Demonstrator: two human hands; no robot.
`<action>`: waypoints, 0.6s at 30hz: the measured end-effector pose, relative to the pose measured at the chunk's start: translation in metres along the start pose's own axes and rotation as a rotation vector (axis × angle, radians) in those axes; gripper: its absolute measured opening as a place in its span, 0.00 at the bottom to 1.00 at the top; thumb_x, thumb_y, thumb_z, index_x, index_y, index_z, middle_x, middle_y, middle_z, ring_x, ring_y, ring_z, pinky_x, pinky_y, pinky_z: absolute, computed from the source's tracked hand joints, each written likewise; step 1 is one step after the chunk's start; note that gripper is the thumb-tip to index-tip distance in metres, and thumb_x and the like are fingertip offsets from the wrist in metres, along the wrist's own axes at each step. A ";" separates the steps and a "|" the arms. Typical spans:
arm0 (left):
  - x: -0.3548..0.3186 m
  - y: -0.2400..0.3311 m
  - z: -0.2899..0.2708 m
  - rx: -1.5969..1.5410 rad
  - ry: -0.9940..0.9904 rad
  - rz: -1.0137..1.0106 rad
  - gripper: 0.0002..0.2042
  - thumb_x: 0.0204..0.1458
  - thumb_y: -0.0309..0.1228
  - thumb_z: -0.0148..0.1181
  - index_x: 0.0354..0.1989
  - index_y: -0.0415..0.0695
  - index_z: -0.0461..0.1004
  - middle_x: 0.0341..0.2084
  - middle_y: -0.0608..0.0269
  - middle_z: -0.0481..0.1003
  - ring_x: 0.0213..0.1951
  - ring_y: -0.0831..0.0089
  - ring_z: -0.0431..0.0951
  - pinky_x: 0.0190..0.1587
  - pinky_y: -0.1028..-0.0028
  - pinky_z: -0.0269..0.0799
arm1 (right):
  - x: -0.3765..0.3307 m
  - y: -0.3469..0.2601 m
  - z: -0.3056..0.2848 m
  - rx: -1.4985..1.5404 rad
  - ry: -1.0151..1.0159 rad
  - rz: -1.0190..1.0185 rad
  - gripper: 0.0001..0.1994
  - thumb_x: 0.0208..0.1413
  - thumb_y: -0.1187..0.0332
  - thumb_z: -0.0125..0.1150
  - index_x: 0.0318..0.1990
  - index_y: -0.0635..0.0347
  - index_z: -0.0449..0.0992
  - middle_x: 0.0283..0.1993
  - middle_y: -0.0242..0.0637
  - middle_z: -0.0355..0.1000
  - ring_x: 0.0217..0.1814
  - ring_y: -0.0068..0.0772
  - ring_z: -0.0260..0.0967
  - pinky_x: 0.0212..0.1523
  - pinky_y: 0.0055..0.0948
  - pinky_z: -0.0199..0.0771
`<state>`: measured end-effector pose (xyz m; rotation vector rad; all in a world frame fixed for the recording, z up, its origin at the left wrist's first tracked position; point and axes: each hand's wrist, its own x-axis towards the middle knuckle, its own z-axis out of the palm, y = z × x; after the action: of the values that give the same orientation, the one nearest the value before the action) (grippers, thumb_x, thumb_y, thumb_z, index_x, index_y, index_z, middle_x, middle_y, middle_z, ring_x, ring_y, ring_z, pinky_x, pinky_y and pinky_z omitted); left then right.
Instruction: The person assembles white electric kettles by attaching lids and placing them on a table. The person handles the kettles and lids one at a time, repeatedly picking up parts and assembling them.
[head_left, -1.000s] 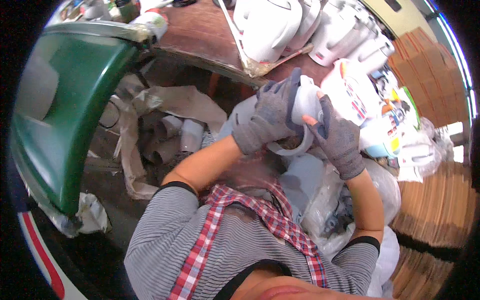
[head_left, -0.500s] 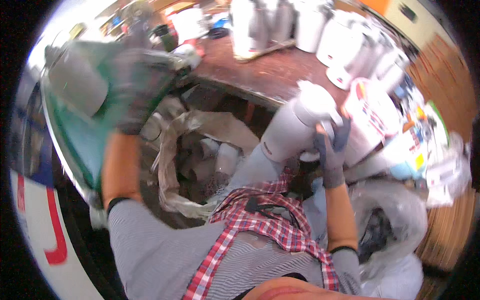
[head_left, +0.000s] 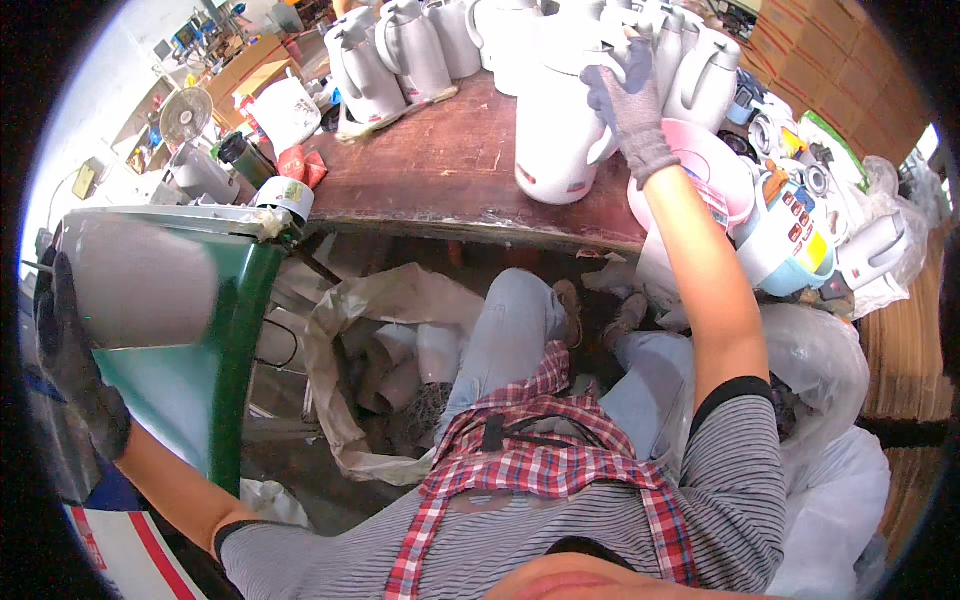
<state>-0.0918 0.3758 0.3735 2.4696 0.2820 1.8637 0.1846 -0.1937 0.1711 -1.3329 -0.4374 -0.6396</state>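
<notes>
While I sit with my knees under the brown table (head_left: 440,170), my right hand (head_left: 628,95) in its grey glove reaches up and far out in front of me. Its fingers are curled around the handle of a big white kettle (head_left: 558,130), so that hand is closed on it. The kettle stands upright on the table, just left of my right hand. More white kettles (head_left: 400,50) stand in a group behind it, further from me. Just right of my right arm is a pink bowl (head_left: 700,165). My left hand (head_left: 70,360), in a dark glove, is way out to my left side, low down and well apart from the other hand. It grips the near edge of a grey, blurry tube-shaped piece (head_left: 135,285), with my fingers wrapped onto it. That piece rests against a green bin (head_left: 235,340), just right of my left hand. Between my two arms, down by my legs, a brown sack (head_left: 350,330) holds more grey tubes.
</notes>
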 end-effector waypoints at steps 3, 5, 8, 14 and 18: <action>-0.076 0.105 0.001 -0.466 -0.171 -0.042 0.16 0.64 0.29 0.51 0.57 0.36 0.72 0.53 0.48 0.75 0.55 0.58 0.74 0.61 0.62 0.67 | 0.012 0.041 -0.005 -0.402 0.049 -0.055 0.36 0.56 0.73 0.62 0.70 0.53 0.50 0.50 0.43 0.73 0.42 0.30 0.76 0.35 0.27 0.80; -0.127 0.163 0.036 -0.762 -0.457 0.083 0.17 0.59 0.28 0.54 0.54 0.34 0.74 0.52 0.48 0.75 0.55 0.58 0.74 0.61 0.63 0.67 | 0.027 0.058 -0.041 -0.464 0.098 -0.140 0.38 0.51 0.64 0.69 0.67 0.53 0.54 0.47 0.43 0.74 0.41 0.36 0.76 0.40 0.38 0.79; -0.173 0.207 0.074 -0.963 -1.083 0.327 0.22 0.44 0.27 0.63 0.49 0.29 0.74 0.53 0.47 0.74 0.57 0.57 0.72 0.61 0.64 0.65 | 0.048 0.074 -0.074 -1.175 0.067 -0.319 0.31 0.59 0.58 0.59 0.66 0.58 0.56 0.57 0.51 0.70 0.50 0.50 0.74 0.48 0.44 0.77; -0.274 0.211 0.108 -0.961 -1.562 -0.040 0.21 0.58 0.36 0.54 0.55 0.33 0.70 0.52 0.51 0.72 0.53 0.64 0.70 0.58 0.68 0.64 | -0.108 -0.001 -0.055 -0.942 0.102 -0.227 0.30 0.54 0.54 0.61 0.61 0.60 0.65 0.52 0.54 0.70 0.47 0.57 0.73 0.48 0.50 0.71; -0.271 0.230 0.118 -0.964 -1.521 0.016 0.21 0.65 0.36 0.44 0.58 0.32 0.69 0.53 0.50 0.69 0.54 0.62 0.69 0.58 0.67 0.63 | -0.260 -0.026 -0.107 -0.855 0.098 -0.032 0.27 0.61 0.53 0.58 0.65 0.54 0.64 0.57 0.49 0.69 0.59 0.55 0.66 0.59 0.47 0.67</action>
<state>-0.0218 0.1142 0.1142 2.2365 -0.5373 -0.2909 -0.0352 -0.2550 0.0059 -2.0875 -0.0891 -0.9693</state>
